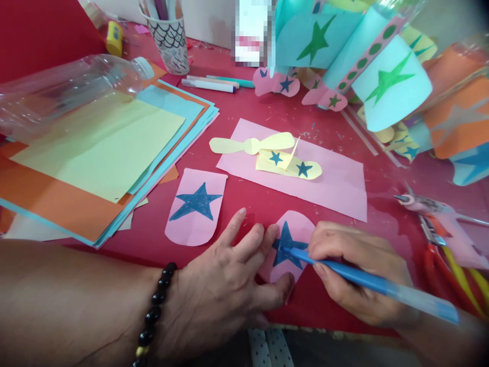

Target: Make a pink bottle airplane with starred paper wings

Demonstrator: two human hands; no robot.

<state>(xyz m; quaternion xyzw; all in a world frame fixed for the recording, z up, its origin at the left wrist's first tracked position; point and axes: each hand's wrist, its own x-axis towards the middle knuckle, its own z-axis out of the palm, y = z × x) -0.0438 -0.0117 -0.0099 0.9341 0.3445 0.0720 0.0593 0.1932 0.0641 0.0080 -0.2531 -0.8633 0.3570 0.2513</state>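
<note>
One right hand pinches a blue pen, slanting up-left onto the blue star of a pink cutout (just left of that hand) — left hand loosely spread, resting on it; second cutout beyond.

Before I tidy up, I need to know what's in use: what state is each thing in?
Left hand: spread, fingers on a pink cutout
Right hand: closed round a blue pen
Blue pen: tip on the cutout's star
Other pink cutout: flat, star coloured in
Yellow cutouts: lying over a pink sheet
Bottle: capped, on its side
Cup: upright, holding pens
Paper stack: uneven edges
Glue gun: lying down
</note>
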